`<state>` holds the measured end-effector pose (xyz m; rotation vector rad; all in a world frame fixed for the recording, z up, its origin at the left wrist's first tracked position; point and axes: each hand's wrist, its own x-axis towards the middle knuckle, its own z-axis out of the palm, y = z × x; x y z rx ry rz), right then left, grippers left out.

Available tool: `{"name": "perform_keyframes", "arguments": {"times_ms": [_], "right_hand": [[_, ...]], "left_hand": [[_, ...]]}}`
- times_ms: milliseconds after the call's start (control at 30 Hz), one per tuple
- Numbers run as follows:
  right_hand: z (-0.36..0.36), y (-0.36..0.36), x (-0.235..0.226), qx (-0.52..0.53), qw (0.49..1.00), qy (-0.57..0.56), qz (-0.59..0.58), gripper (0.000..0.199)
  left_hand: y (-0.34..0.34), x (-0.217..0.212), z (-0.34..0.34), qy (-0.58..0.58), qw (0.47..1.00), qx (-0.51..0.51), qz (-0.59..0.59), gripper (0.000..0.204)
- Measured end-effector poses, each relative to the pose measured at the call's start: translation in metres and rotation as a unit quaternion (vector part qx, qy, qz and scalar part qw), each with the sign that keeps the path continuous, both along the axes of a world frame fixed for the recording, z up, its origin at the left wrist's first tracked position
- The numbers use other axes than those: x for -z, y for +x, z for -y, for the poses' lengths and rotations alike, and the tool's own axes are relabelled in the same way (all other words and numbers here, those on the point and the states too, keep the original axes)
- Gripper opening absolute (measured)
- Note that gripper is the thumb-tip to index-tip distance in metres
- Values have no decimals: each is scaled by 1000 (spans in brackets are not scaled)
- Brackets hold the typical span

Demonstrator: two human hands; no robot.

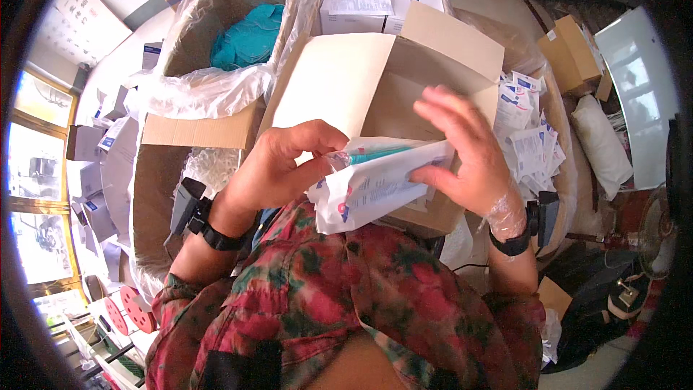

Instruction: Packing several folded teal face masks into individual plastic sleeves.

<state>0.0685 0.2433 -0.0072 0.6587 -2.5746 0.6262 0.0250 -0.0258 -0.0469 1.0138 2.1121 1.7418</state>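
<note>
A white printed paper packet [379, 191] is held in front of my chest, above an open cardboard box [437, 65]. A teal folded item [381, 153] shows at the packet's open top edge. My left hand [292, 162] is closed on the packet's left end, with a bit of clear plastic at the fingertips. At the other end, my right hand [465, 148] has its thumb against the packet's front. Its fingers are spread apart, slightly blurred and raised above the packet. Clear film is wrapped round the right wrist.
Teal items [249, 37] lie in a plastic-lined carton [195, 43] at the far left. Many white packets [530, 133] are heaped in a lined container on the right. White boxes [354, 11] stand behind the open box. A brown carton [570, 54] sits at the far right.
</note>
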Motion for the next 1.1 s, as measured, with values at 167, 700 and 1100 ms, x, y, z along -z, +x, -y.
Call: {"name": "perform_keyframes", "arguments": {"times_ms": [167, 700, 1100], "right_hand": [[-1, 4, 17, -92, 943, -118, 297, 32], [24, 23, 10, -46, 986, -89, 130, 25], [24, 41, 23, -25, 985, -138, 105, 21]], "left_hand": [[6, 1, 3, -9, 1000, 20, -2, 22], [10, -2, -3, -29, 996, 42, 67, 49], [26, -2, -5, -85, 990, 2, 115, 42]]}}
